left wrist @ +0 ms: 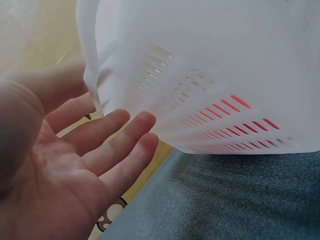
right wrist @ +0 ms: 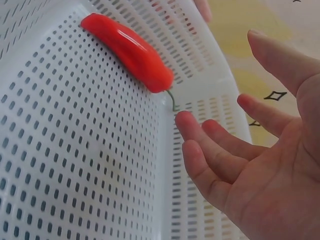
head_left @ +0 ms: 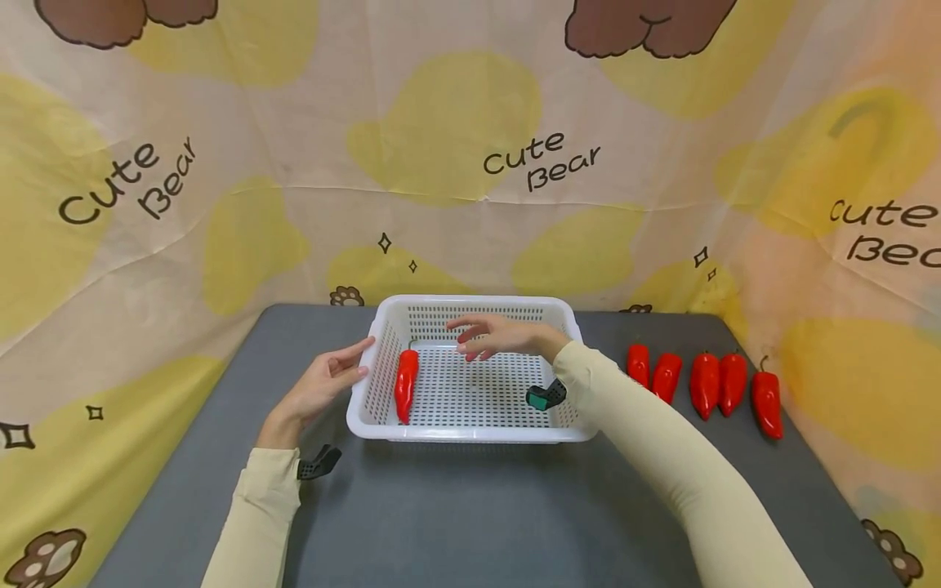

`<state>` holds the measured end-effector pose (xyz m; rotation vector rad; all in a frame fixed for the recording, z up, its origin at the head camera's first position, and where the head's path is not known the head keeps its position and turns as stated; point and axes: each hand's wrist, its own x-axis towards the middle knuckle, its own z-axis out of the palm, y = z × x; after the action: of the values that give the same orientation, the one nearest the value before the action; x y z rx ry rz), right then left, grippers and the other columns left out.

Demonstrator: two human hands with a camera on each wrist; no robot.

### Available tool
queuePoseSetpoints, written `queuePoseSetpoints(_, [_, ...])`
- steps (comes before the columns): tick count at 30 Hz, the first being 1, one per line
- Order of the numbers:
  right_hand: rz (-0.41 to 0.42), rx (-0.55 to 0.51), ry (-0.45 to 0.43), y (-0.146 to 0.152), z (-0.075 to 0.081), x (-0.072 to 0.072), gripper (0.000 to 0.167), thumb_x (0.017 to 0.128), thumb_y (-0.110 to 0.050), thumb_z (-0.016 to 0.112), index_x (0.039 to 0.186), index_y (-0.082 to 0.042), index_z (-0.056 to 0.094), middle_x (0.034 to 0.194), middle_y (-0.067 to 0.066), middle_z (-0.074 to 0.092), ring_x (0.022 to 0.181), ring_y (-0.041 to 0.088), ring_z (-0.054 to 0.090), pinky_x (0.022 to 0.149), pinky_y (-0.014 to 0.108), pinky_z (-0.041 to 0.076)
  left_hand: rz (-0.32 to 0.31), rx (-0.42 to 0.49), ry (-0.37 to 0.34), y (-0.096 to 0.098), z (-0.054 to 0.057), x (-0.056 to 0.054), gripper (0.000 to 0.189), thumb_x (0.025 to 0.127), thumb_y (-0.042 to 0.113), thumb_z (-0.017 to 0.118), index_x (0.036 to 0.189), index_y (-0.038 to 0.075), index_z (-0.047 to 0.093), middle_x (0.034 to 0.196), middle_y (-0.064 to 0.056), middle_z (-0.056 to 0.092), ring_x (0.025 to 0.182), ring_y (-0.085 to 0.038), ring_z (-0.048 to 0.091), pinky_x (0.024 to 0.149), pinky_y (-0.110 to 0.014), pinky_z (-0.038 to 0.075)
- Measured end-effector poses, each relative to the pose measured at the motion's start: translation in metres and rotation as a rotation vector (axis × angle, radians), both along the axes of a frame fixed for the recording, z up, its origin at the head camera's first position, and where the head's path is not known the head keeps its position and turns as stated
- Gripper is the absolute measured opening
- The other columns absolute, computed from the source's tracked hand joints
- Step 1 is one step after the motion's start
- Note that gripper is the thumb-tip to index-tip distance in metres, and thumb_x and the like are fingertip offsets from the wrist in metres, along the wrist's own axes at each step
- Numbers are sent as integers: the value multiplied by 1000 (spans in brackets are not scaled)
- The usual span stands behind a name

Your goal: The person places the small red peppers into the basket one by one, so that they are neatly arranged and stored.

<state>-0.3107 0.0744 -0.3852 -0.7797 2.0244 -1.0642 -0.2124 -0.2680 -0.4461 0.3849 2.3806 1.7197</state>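
A white slotted plastic basket [head_left: 470,434] stands on the grey table, with one red chili pepper [head_left: 405,386] lying along its left side. At the left rim, my left hand [head_left: 316,390] touches the basket with extended fingers; the left wrist view shows its fingertips [left wrist: 145,120] against the outer wall [left wrist: 240,50]. Red shows through the slots there. Over the basket's interior hangs my right hand [head_left: 500,336], fingers loosely spread and holding nothing. In the right wrist view, the pepper [right wrist: 132,52] has its thin green stem pointing toward the right hand [right wrist: 270,160].
To the right of the basket, several more red chili peppers [head_left: 704,384] lie in a row on the table [head_left: 470,514]. The right forearm partly covers the nearest ones. A printed cloth [head_left: 441,163] hangs behind and along the sides of the table.
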Motion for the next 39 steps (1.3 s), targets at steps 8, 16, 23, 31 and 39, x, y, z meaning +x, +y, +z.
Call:
queuePoseSetpoints(8, [14,3,-8,11,8,2,65,99,-28,60,158,-17,33,158,23,38,129,45,56,113,61,41,12,16,-22,-2,-1,4,63,101,23,62,158,15,36,161,-15,40,124,-3,60,112,-57,42])
queuePoseSetpoints(16, [4,-5,-15,26,16,4,63,102,-27,59,158,-18,32,160,22,36,131,43,55,114,62,39,-2,61,-23,-3,-2,5,64,101,19,62,158,11,34,161,-20,38,119,2,60,100,-22,52])
queuePoseSetpoints(23, [-8,-21,8,43,22,9,62,103,-24,58,158,-16,32,159,22,38,132,45,54,114,62,39,-11,62,-19,-3,0,5,64,101,18,62,158,10,34,160,-21,38,122,-1,60,98,-19,51])
queuePoseSetpoints(31, [-35,-19,65,69,29,10,62,103,-24,57,159,-14,31,157,19,43,127,40,59,111,59,44,-38,72,-10,-1,2,1,63,101,17,61,158,10,34,162,-19,36,122,1,59,99,-17,50])
queuePoseSetpoints(39, [-62,-51,94,96,33,10,62,103,-22,57,158,-12,31,159,24,39,131,46,54,110,61,43,-27,63,-23,-2,0,0,62,102,17,61,158,10,35,162,-18,37,123,-3,59,101,-21,50])
